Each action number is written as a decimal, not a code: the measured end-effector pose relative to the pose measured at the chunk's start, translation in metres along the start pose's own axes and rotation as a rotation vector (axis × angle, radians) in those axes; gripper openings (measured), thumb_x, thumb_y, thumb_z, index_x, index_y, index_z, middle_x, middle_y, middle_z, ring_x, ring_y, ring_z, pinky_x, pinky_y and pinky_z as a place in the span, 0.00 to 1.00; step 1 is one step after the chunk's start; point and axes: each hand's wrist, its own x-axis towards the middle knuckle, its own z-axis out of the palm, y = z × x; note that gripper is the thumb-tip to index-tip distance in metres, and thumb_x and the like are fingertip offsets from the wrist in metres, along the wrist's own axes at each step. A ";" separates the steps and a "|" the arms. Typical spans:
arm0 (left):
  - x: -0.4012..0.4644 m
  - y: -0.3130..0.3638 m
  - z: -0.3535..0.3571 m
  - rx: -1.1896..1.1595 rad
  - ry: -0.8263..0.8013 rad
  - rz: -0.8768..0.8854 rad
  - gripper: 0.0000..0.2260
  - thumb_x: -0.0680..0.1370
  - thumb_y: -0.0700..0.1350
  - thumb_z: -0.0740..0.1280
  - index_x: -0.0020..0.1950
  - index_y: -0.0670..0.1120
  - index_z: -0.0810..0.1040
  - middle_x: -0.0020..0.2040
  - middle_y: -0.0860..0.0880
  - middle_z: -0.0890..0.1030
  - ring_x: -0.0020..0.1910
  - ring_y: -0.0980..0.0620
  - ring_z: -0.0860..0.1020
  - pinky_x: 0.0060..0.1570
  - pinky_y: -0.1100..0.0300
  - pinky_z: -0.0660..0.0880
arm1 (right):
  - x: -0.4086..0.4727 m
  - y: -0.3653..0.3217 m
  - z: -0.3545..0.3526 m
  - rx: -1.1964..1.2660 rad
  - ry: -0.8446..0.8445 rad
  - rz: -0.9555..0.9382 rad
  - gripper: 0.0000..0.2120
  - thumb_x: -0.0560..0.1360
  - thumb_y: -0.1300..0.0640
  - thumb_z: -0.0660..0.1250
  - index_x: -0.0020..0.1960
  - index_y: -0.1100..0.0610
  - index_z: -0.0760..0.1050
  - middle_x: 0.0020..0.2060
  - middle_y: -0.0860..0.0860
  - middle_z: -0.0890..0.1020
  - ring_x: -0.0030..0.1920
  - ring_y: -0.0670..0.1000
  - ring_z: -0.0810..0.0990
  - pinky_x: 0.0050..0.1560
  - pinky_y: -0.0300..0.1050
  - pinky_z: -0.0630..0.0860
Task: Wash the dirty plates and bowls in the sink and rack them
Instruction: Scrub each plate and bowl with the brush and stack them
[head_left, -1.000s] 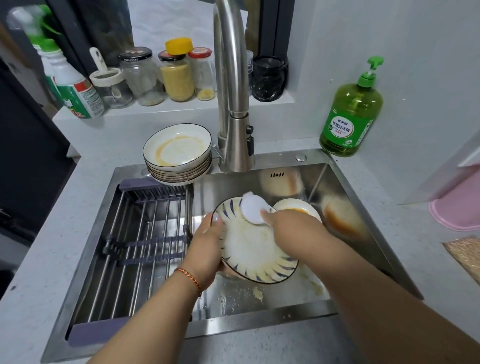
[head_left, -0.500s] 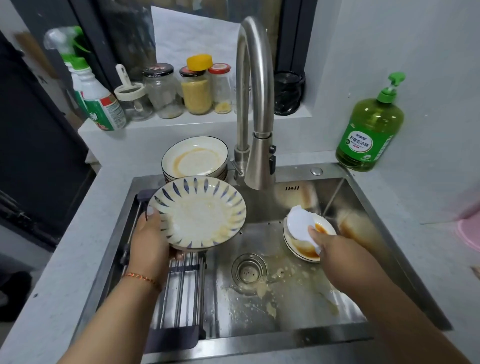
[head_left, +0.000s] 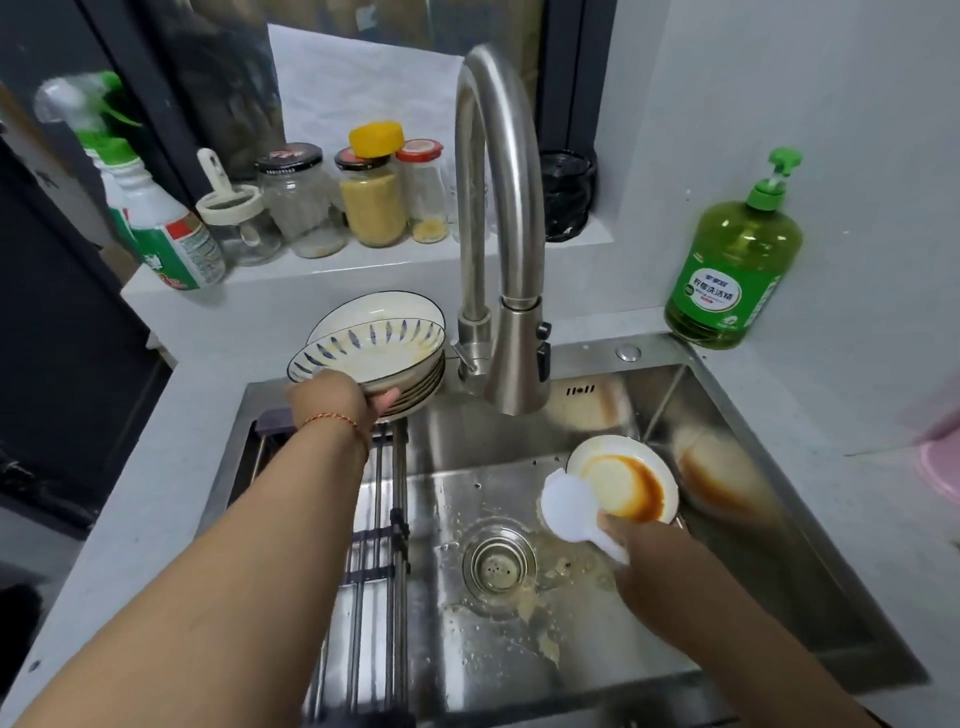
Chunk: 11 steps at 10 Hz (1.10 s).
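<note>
Stainless sink (head_left: 597, 644) looks wet and crumb-speckled; left hand (head_left: 332, 402) grips the glossy blue-striped plate (head_left: 363, 353) over the plate stack (head_left: 415, 387); right hand (head_left: 644, 558) pinches a soft white sponge (head_left: 569, 506) beside a round sauce-smeared bowl (head_left: 623, 480).

The only view sits on my head, looking forward and steeply down into the sink (head_left: 727, 545) from close above. My forearms enter from the bottom edge, the faucet (head_left: 498, 218) rises through the centre, and the windowsill jars (head_left: 371, 200) line the upper left. Wide-angle bending curves the frame's edges.
</note>
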 end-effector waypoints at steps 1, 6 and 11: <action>0.011 -0.006 0.005 0.001 0.040 0.005 0.17 0.85 0.45 0.51 0.72 0.43 0.67 0.61 0.43 0.77 0.38 0.53 0.78 0.33 0.60 0.80 | 0.000 -0.001 -0.001 0.002 -0.075 0.039 0.08 0.79 0.59 0.60 0.53 0.52 0.76 0.48 0.46 0.81 0.45 0.43 0.78 0.40 0.28 0.68; 0.023 -0.017 0.019 0.647 0.253 0.205 0.25 0.84 0.54 0.49 0.70 0.34 0.59 0.67 0.35 0.72 0.63 0.36 0.73 0.54 0.50 0.70 | -0.004 0.010 -0.007 0.007 -0.021 0.075 0.11 0.80 0.49 0.56 0.61 0.42 0.68 0.53 0.43 0.79 0.48 0.46 0.76 0.43 0.40 0.65; -0.034 -0.071 0.030 0.574 0.432 0.370 0.19 0.82 0.50 0.53 0.67 0.38 0.63 0.60 0.34 0.76 0.57 0.33 0.76 0.54 0.49 0.70 | -0.009 0.066 0.001 -0.050 -0.108 0.304 0.07 0.80 0.53 0.58 0.57 0.50 0.70 0.48 0.44 0.79 0.49 0.45 0.79 0.48 0.40 0.75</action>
